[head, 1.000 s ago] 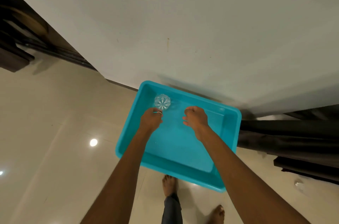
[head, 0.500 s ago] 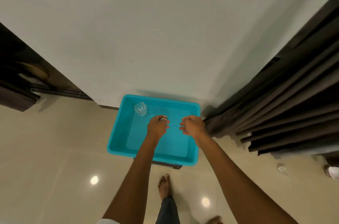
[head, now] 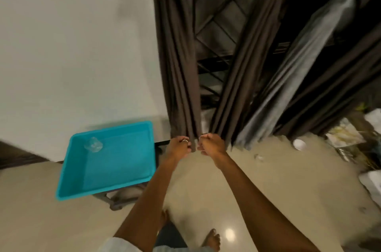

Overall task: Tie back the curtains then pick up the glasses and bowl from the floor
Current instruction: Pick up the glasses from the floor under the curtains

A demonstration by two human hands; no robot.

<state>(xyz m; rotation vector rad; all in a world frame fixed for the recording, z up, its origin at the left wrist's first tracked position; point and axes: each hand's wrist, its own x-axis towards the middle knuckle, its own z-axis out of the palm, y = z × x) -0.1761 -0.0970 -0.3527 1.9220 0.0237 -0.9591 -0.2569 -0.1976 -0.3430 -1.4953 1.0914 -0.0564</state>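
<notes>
Dark brown curtains (head: 179,66) are hanging loose and untied down the upper middle and right of the frame, parting over a dark window grille (head: 218,31). A pale tiled floor (head: 268,190) is filling the lower frame. At centre left, a turquoise plastic tub (head: 103,189) is sitting on a low dark bench (head: 115,203), probably staged for collecting, with one clear glass (head: 93,144) lying in its far corner. The left hand (head: 178,147) and right hand (head: 211,145) are hovering at the curtain hem, fingers curled either side of a narrow fold; blur is hiding whether they are pinching it. At right, a white bowl (head: 299,144) and a small glass-like object (head: 258,157) are lying on the floor.
</notes>
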